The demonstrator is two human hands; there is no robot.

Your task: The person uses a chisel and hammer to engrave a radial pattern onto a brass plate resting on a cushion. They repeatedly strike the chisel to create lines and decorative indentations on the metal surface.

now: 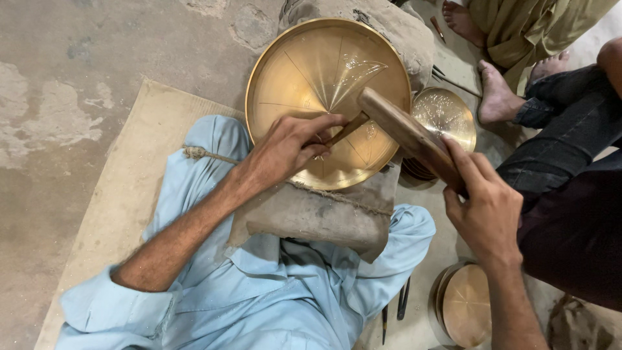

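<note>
Pinching one chisel (346,128), left hand (288,149); right hand (483,207) grip clenching one mallet (408,133); three brass plates.

punch tip: hidden under left hand (288,146) fingers, contact with large brass tray (304,78) can't tell
mallet (405,133) handle end: hidden inside right hand (483,210)
small engraved plate (447,116): left part behind mallet, pattern too fine to read
lower brass plates (465,304): cut by bottom edge
neighbour in dark trousers (570,129): cut by right edge
bare feet (495,94): body out of frame
</note>
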